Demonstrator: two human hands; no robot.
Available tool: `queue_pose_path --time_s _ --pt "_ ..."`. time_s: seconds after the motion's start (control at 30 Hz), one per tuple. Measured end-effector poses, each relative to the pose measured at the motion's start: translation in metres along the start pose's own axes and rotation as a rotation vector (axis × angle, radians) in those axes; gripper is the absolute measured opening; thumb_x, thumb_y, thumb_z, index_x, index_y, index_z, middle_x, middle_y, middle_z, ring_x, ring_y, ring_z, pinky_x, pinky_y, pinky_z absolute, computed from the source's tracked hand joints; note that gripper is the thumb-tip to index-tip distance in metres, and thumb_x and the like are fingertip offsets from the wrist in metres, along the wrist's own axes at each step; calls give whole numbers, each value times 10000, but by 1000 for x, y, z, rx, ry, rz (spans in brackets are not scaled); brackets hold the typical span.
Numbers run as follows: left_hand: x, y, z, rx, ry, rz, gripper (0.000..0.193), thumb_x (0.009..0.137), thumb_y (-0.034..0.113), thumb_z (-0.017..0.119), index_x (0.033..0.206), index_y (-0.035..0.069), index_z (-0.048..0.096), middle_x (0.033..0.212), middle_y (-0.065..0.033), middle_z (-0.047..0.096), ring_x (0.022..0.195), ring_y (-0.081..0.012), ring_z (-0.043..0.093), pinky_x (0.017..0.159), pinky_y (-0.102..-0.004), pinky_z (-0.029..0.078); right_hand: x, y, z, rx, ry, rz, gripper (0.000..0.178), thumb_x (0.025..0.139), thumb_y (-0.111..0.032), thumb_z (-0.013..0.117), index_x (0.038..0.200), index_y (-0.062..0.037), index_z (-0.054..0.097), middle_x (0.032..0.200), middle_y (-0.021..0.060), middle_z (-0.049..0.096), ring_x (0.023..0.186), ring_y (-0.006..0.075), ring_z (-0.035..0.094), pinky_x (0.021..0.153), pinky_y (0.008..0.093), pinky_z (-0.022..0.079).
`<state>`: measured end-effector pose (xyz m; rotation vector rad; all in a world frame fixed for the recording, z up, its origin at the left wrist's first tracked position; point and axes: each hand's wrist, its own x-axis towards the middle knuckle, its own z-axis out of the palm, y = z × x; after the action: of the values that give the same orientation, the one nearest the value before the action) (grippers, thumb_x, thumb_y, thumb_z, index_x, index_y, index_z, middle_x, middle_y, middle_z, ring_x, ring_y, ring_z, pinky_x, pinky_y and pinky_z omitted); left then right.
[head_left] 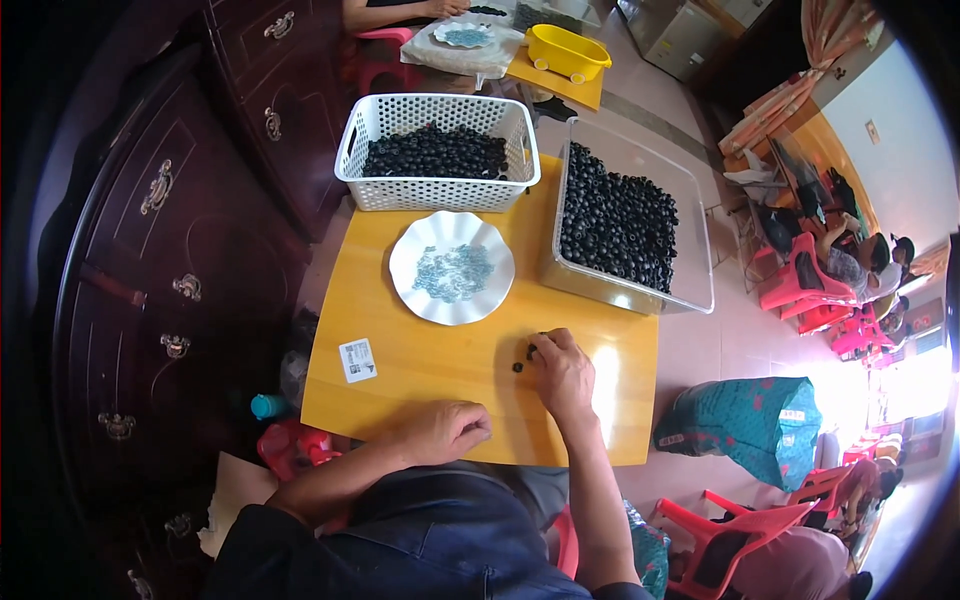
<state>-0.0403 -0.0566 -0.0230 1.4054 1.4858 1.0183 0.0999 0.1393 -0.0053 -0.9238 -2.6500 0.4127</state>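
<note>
My right hand (563, 372) is down on the yellow table, right of its middle. Its fingertips are pinched on a small black ring-shaped part (531, 352). A second black ring-shaped part (518, 367) lies on the wood just left of those fingers. Loosely fisted, my left hand (452, 431) rests at the near edge of the table, with nothing visible in it. Farther back, a white scalloped plate (405, 293) carries a spread of small blue-grey clear pieces (455, 272).
A white perforated basket (430, 195) and a clear plastic bin (600, 291), both holding many black parts, stand at the far side. A white label (357, 360) lies left. Dark drawers (160, 300) border the left; a green sack (745, 425) stands right. Other people sit nearby.
</note>
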Motion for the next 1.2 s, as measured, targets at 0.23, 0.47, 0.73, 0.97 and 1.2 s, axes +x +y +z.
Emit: queue_pose_path --time_s 0.23,0.47,0.73,0.97,1.2 --pt "-4 -4 1 -13 37 27 121 949 125 683 946 10 648 855 -144 698 795 -306 692 725 -397 540 9 3 2 -58 -122 -20 211 819 -75 729 1025 -118 730 975 91 661 870 325 693 756 441 564" --pt "-1 1 -5 -26 34 19 187 973 179 661 973 -8 647 876 -184 707 822 -356 697 733 -430 537 7 -6 -15 47 1 -30 152 815 -89 728 962 -124 714 918 98 673 828 296 694 731 412 564" --pt "23 36 -23 -69 273 99 74 943 68 700 942 10 655 773 -95 653 654 -179 633 613 -316 497 -36 -16 -18 905 -28 299 160 967 16 646 1121 -8 682 1002 26 713 878 72 657 789 252 538" --pt "41 54 -22 -26 297 224 77 953 54 702 976 6 647 814 -88 662 659 -166 627 607 -300 496 -57 -27 -16 958 70 321 130 926 -74 728 1028 7 729 815 28 707 696 84 608 666 270 507" --pt "47 56 -12 144 295 221 102 925 81 713 944 42 620 831 -141 678 728 -333 686 630 -402 532 -60 -31 -23 830 24 182 186 858 -52 781 1031 -19 719 847 76 704 692 152 651 663 295 535"
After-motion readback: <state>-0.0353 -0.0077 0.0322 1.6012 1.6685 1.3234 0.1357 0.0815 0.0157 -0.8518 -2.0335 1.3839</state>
